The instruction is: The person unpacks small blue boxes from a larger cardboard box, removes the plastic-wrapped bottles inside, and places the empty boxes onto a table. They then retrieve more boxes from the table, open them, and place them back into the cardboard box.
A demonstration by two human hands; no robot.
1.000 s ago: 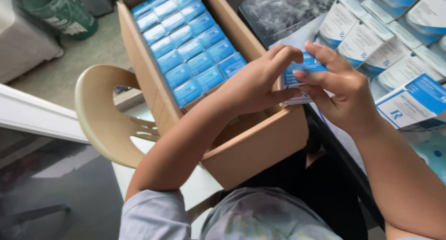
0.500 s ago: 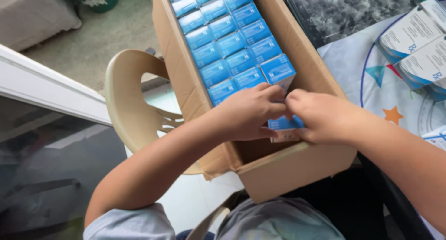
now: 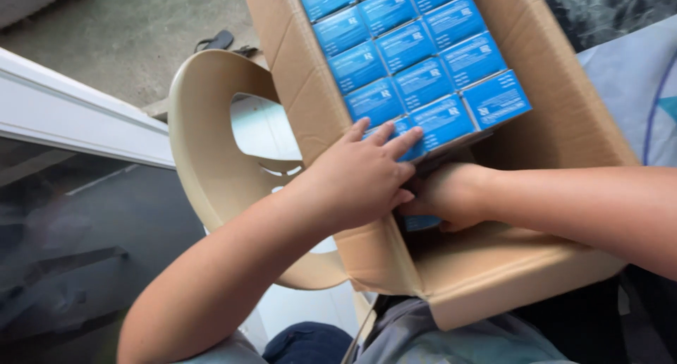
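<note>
Right hand (image 3: 444, 195) has its grip curled round a small blue box (image 3: 422, 223), down in the empty near end of the cardboard carton (image 3: 564, 117), pretty much hidden. Left hand (image 3: 363, 170) lies on top, fingers spread flat, tips touching the nearest of the packed blue boxes (image 3: 423, 75). That row sits just beyond both hands. Beige plastic chair (image 3: 204, 138) is left of the carton.

Daylit grey concrete floor (image 3: 134, 33); beige plastic chair (image 3: 204, 145); white frame (image 3: 77, 121) above dark glass (image 3: 77, 251).
</note>
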